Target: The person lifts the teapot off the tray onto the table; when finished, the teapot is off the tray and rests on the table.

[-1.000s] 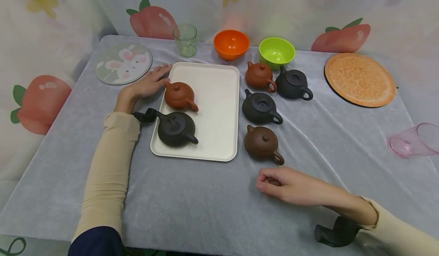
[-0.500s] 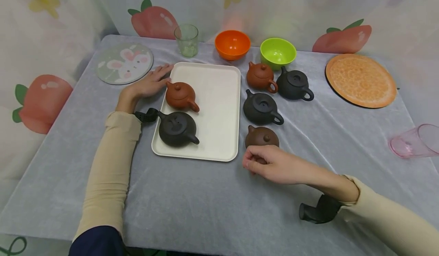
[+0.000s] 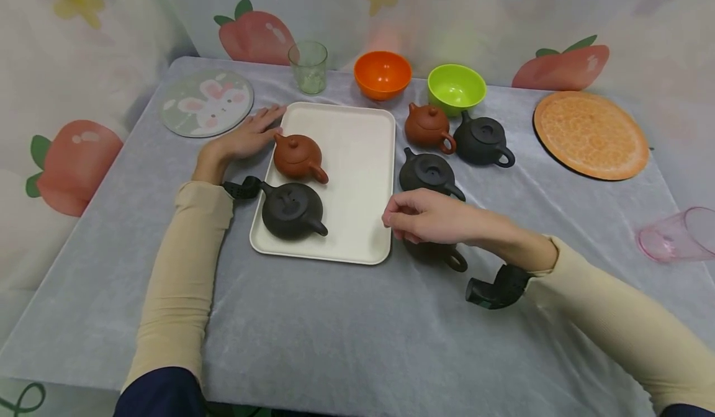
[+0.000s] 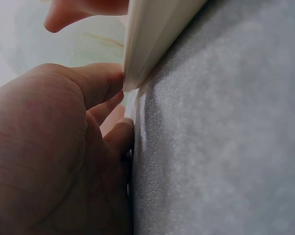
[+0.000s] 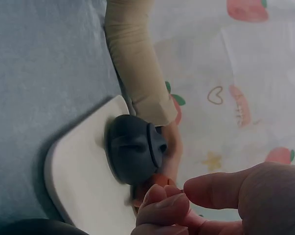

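My left hand [image 3: 246, 136] lies with fingers extended at the left edge of the cream tray [image 3: 357, 169]. In the left wrist view its thumb touches the tray's rim [image 4: 142, 44]. On the tray's left side stand a reddish-brown teapot [image 3: 296, 156] and, nearer me, a black teapot [image 3: 292, 211]. My right hand [image 3: 430, 217], fingers loosely curled and holding nothing, is over a dark brown teapot [image 3: 432, 252], mostly hidden beneath it. Beyond that hand is another black teapot [image 3: 427, 172]. The right wrist view shows the thumb [image 5: 211, 191] close to the bent fingers.
Farther back on the right are a reddish-brown teapot [image 3: 427, 125] and a black one [image 3: 481, 139]. Behind stand a green glass [image 3: 310, 69], an orange bowl [image 3: 382, 76] and a lime bowl [image 3: 455, 88]. A rabbit mat [image 3: 209, 107], an orange round mat [image 3: 592, 134] and a tipped pink glass [image 3: 670, 237] lie outward.
My right hand has moved forward and slightly left, from in front of the dark brown teapot to over it. My left hand stays at the tray's edge.
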`<control>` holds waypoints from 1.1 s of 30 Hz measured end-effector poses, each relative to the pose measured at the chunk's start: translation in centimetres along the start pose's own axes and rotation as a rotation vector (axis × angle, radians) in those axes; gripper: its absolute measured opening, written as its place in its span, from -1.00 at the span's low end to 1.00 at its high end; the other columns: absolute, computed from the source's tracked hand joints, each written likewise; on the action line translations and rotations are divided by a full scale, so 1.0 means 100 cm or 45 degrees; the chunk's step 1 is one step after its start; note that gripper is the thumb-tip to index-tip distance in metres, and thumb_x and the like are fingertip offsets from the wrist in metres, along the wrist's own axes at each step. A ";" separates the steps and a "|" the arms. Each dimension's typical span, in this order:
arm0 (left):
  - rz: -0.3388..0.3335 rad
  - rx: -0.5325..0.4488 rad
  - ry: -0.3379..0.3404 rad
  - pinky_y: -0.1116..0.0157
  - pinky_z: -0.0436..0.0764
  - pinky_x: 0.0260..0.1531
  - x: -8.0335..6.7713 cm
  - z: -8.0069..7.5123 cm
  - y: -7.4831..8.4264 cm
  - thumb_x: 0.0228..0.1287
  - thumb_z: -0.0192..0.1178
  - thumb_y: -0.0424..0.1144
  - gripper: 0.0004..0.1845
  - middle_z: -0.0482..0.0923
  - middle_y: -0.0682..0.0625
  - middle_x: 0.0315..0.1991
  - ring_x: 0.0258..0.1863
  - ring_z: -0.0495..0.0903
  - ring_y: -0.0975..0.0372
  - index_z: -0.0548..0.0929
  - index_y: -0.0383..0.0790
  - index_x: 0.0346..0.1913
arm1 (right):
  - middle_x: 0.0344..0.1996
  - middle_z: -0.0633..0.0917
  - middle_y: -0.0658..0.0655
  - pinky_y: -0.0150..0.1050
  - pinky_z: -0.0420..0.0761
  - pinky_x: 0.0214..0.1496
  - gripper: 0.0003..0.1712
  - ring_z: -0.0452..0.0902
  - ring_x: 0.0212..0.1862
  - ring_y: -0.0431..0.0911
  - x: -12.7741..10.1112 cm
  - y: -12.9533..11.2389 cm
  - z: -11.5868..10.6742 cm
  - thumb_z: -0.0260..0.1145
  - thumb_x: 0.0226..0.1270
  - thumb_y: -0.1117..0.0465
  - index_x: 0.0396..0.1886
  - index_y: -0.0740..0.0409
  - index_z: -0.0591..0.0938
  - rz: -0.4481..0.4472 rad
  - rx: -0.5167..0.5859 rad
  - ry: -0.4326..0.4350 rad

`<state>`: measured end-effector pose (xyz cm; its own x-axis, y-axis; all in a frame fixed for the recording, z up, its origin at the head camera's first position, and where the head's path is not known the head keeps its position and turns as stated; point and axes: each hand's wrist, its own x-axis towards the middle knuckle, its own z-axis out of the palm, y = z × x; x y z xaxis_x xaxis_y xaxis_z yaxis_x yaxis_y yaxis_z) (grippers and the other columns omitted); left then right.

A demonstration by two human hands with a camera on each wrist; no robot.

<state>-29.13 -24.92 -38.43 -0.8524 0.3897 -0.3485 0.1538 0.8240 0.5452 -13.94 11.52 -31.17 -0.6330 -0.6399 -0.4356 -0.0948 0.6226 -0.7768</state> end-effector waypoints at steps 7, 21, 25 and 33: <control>-0.010 -0.001 -0.005 0.05 -0.50 0.49 0.000 -0.002 0.002 0.57 -0.32 0.09 -0.33 -0.45 -0.04 0.59 0.55 -0.55 0.10 -0.27 0.07 0.58 | -0.55 0.51 0.08 -0.28 0.40 -0.35 -0.76 0.41 -0.45 -0.07 0.017 -0.012 -0.012 0.07 0.50 0.19 -0.18 0.27 0.58 0.038 -0.042 -0.040; -0.032 0.021 -0.016 0.05 -0.51 0.49 -0.002 0.000 -0.002 0.57 -0.33 0.09 -0.32 -0.44 -0.06 0.59 0.55 -0.55 0.09 -0.27 0.04 0.58 | -0.33 0.57 0.20 -0.30 0.39 -0.33 -0.69 0.37 -0.47 -0.11 0.076 -0.026 -0.021 0.06 0.53 0.11 -0.07 0.29 0.54 0.253 -0.026 -0.089; -0.031 0.011 -0.014 0.05 -0.52 0.49 -0.002 0.000 -0.003 0.56 -0.32 0.11 -0.31 -0.44 -0.05 0.59 0.55 -0.55 0.10 -0.27 0.06 0.58 | -0.33 0.57 0.20 -0.34 0.40 -0.37 -0.70 0.37 -0.47 -0.12 0.089 -0.031 -0.021 0.06 0.53 0.12 -0.06 0.30 0.53 0.259 -0.046 -0.102; -0.020 -0.010 -0.001 0.09 -0.50 0.49 -0.003 -0.001 0.001 0.56 -0.30 0.11 -0.32 -0.43 -0.04 0.59 0.55 -0.53 0.13 -0.25 0.08 0.58 | -0.43 0.55 0.13 -0.38 0.36 -0.46 -0.70 0.32 -0.52 -0.14 0.108 -0.037 -0.019 0.05 0.52 0.14 -0.08 0.33 0.51 0.271 -0.009 -0.054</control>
<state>-28.96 -25.01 -38.20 -0.8544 0.3768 -0.3577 0.1364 0.8270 0.5455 -21.83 3.19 -32.14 -0.6064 -0.5117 -0.6086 0.0322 0.7490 -0.6618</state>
